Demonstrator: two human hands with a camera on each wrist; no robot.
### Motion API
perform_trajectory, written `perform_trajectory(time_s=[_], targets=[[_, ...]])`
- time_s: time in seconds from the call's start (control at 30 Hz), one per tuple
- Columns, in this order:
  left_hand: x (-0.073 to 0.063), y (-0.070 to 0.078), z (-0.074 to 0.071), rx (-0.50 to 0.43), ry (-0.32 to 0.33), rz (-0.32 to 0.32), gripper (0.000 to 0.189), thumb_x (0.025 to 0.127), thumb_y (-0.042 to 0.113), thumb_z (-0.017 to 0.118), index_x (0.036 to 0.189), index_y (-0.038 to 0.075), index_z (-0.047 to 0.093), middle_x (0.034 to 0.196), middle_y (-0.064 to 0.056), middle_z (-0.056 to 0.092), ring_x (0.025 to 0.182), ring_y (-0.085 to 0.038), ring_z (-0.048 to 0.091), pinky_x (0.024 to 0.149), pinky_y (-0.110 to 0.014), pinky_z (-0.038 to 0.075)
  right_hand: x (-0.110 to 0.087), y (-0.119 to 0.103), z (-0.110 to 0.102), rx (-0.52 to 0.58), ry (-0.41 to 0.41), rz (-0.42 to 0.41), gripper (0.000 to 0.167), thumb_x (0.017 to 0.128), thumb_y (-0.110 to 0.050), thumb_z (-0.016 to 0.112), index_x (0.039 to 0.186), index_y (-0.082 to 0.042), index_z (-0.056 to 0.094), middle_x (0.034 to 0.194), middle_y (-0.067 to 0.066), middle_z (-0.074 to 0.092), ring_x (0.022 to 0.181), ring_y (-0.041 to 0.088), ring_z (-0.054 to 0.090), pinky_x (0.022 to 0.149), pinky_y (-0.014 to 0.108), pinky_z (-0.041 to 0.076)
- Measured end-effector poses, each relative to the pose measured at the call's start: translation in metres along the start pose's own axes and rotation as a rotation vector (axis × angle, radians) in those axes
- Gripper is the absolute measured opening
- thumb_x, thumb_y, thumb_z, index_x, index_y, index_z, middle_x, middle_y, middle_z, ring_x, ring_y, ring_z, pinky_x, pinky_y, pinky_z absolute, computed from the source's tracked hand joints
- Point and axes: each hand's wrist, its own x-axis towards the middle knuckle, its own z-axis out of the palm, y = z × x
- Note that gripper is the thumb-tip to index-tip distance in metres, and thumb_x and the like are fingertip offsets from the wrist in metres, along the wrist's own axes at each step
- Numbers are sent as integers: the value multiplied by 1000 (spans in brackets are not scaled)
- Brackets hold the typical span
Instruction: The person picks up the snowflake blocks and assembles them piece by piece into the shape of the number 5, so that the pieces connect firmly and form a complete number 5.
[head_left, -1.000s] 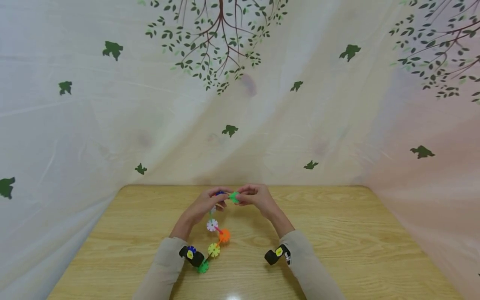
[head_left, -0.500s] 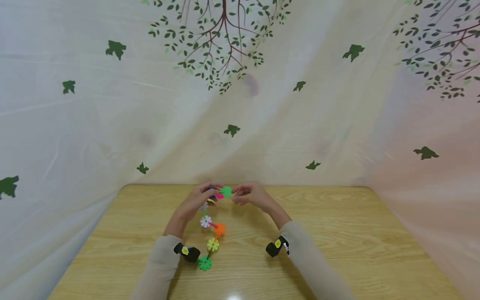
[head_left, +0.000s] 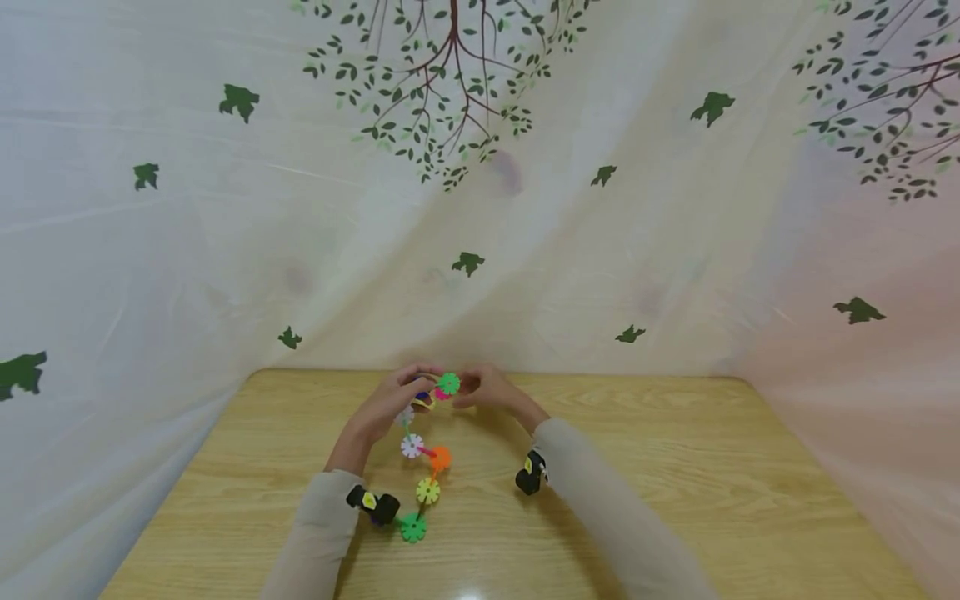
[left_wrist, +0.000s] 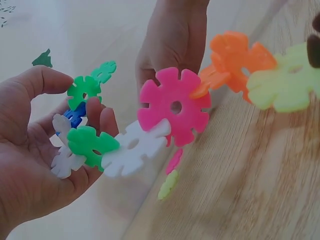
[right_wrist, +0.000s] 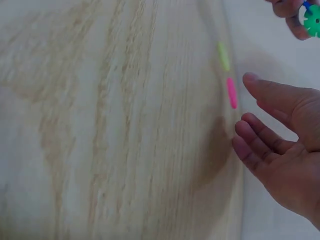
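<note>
My left hand (head_left: 386, 407) holds one end of a chain of flower-shaped interlocking discs (left_wrist: 134, 144). In the left wrist view its fingers are curled round a green disc (left_wrist: 84, 92), with blue and white discs in the palm. The chain runs through pink (left_wrist: 165, 95), orange (left_wrist: 235, 55) and yellow (left_wrist: 282, 82) discs to a green one (head_left: 413, 527) near my left wrist. My right hand (right_wrist: 290, 142) holds nothing, its fingers loosely bent. Close to its fingertips, a pink disc (right_wrist: 231, 93) and a yellow disc (right_wrist: 223, 56) appear edge-on at the far table edge.
The wooden table (head_left: 637, 500) ends at a pale cloth backdrop (head_left: 360, 250) printed with leaves, branches and birds. Black wrist cameras sit on both sleeves, the left one (head_left: 372, 505) partly covering the chain's near end.
My right hand has let go of the green disc it pinched, drawn off, then come back lower beside it. The left hand has shifted slightly left with the chain.
</note>
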Motion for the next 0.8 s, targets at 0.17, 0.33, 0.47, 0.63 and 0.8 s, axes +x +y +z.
perform_trajectory(time_s=[0.17, 0.33, 0.47, 0.63, 0.8], targets=[[1, -2, 1, -1, 15, -15, 32, 104, 19, 54, 132, 6, 60, 100, -2, 65, 91, -25, 58, 88, -45, 55, 7, 11, 5, -15, -17, 5, 38, 84, -3, 81, 119, 6, 69, 102, 23, 72, 88, 17, 66, 79, 21, 53], [0, -1, 2, 7, 26, -21, 34, 104, 21, 53, 134, 8, 60, 104, -2, 63, 96, -31, 59, 87, -46, 55, 12, 19, 7, -40, -49, -38, 26, 87, -4, 78, 110, 5, 71, 94, 19, 72, 78, 9, 59, 72, 20, 50], [0, 1, 2, 1, 19, -25, 35, 105, 22, 52, 136, 8, 59, 112, -9, 60, 96, -34, 60, 87, -46, 55, 16, 21, 9, -87, -72, -65, 15, 91, -7, 76, 100, 3, 71, 83, 7, 68, 72, 5, 51, 67, 17, 44], [-1, 2, 1, 11, 31, -33, 37, 105, 23, 51, 138, 9, 59, 109, -6, 58, 97, -34, 59, 88, -48, 54, 17, 20, 11, -104, -82, -106, 14, 91, -5, 74, 93, 8, 71, 71, 0, 56, 64, 4, 40, 59, 16, 33], [1, 2, 1, 27, 30, -35, 39, 105, 23, 51, 141, 10, 58, 106, -2, 56, 96, -32, 57, 89, -48, 53, 10, 19, 11, -111, -86, -146, 18, 90, -4, 76, 103, 7, 76, 82, 11, 70, 68, 4, 42, 61, 14, 36]])
